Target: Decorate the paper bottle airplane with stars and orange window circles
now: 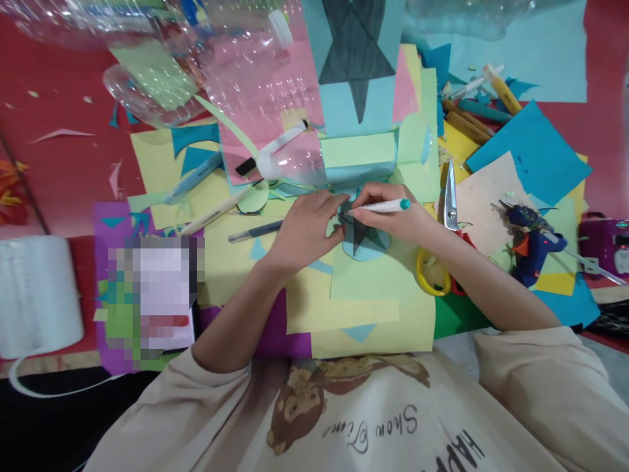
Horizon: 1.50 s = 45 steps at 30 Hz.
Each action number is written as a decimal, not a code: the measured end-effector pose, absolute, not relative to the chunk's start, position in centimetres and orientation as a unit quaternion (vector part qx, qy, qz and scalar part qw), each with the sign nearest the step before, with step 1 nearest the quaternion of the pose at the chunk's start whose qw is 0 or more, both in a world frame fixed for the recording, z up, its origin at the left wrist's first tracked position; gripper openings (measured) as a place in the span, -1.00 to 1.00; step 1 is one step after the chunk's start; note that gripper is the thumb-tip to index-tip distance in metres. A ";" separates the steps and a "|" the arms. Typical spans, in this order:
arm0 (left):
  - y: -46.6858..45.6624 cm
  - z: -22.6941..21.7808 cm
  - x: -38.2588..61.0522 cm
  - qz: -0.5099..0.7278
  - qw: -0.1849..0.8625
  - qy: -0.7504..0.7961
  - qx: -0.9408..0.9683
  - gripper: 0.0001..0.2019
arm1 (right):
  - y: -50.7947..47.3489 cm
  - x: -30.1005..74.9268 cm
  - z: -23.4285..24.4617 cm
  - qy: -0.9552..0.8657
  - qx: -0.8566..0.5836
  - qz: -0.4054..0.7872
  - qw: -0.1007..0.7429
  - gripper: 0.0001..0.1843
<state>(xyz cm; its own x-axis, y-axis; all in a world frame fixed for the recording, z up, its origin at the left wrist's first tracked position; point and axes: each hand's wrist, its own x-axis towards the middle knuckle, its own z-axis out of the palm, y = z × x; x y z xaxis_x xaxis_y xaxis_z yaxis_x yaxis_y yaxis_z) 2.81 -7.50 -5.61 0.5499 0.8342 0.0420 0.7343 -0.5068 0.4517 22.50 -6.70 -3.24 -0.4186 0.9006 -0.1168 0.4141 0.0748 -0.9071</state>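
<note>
My right hand (393, 219) pinches a white marker with a teal end (386, 206), its tip down on a light blue paper circle (366, 246) that carries a dark shaded star. My left hand (304, 229) lies on the papers just left of the circle, fingers curled and pressing its edge down. The circle rests on a light green sheet (373, 282) over yellow paper (236, 255).
Scissors with yellow and red handles (445, 242) lie right of my right hand. A blue glue gun (528, 239) sits further right. Clear plastic bottles (221, 72) and a blue sheet with a big dark star (356, 59) stand behind. Pens (255, 231), pencils (466, 121), paper scraps and a white roll (37, 295) surround.
</note>
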 end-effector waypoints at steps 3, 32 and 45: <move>-7.5 -5.6 2.9 0.116 0.190 0.458 0.860 -0.59 | -6.6 22.3 -3.5 -0.690 -0.472 0.491 0.244 -0.91; -7.6 -5.6 3.0 0.102 0.174 0.463 0.863 -0.57 | -6.8 22.6 -3.9 -0.710 -0.451 0.478 0.254 -0.87; -7.6 -5.8 3.0 0.110 0.164 0.461 0.865 -0.58 | -6.7 22.6 -4.0 -0.708 -0.446 0.477 0.268 -0.88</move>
